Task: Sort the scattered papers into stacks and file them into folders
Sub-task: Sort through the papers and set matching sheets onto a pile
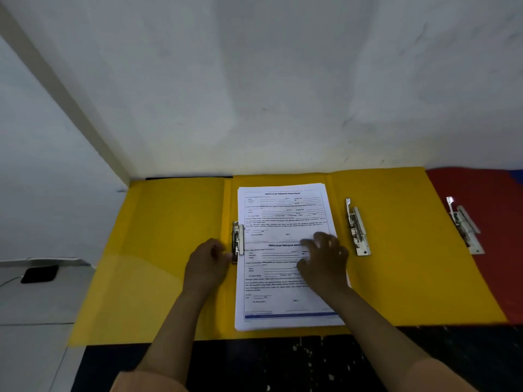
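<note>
On the dark speckled tabletop (254, 360), set against a white wall, an open yellow folder (158, 250) lies flat at the left. Left of the table, a black object (39, 273) rests on a lower grey surface. Beside the folder's spine, the left hand (208, 265) has its fingers curled against the metal clip (237, 241), at the left edge of a stack of printed forms (283, 222); whether it actually pinches the clip I cannot tell. To the right, the right hand (324, 264) rests on the stack with fingers loosely spread, pressing the top sheet. Farther right lies a second yellow folder (410, 264) with its own metal clip (357, 227) raised, and then a red folder (498, 236) with another clip (464, 226) at the far right.
</note>
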